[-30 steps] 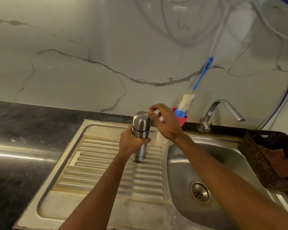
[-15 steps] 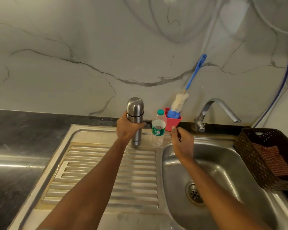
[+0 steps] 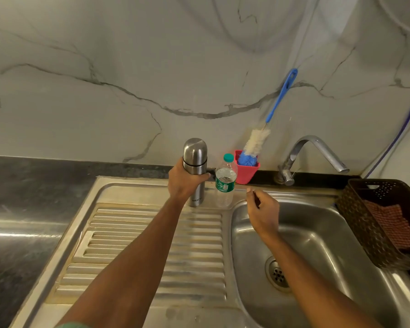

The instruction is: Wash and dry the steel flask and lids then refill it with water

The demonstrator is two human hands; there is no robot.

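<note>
Two hands are working at the sink (image 3: 322, 235). Nearest, the right hand (image 3: 263, 209) is hovering over the basin's far left corner, fingers loosely curled and holding nothing. Beyond it, the left hand (image 3: 186, 183) is gripping the flask (image 3: 194, 157) round its body just under the cap seam. The flask is standing upright at the far edge of the drainboard (image 3: 152, 245), cap on.

The step in hand is probably uncapping. The left hand should be clamping the body only, clear of the seam. The right hand should be taking the domed cap from above and turning it, with the flask held vertical. Lids should be going onto the drainboard ribs, not into the basin, where they could be rolling toward the drain (image 3: 277, 273). The bottle (image 3: 225, 183), just right of the flask, is risking a knock.

Count: one drain, one flask with one cap showing (any inner lid is hidden), one bottle, one cup (image 3: 246, 172), one brush (image 3: 278, 100) standing in it, one tap (image 3: 317, 150), and one basket (image 3: 386, 221) at the right edge holding one cloth (image 3: 393, 226).
</note>
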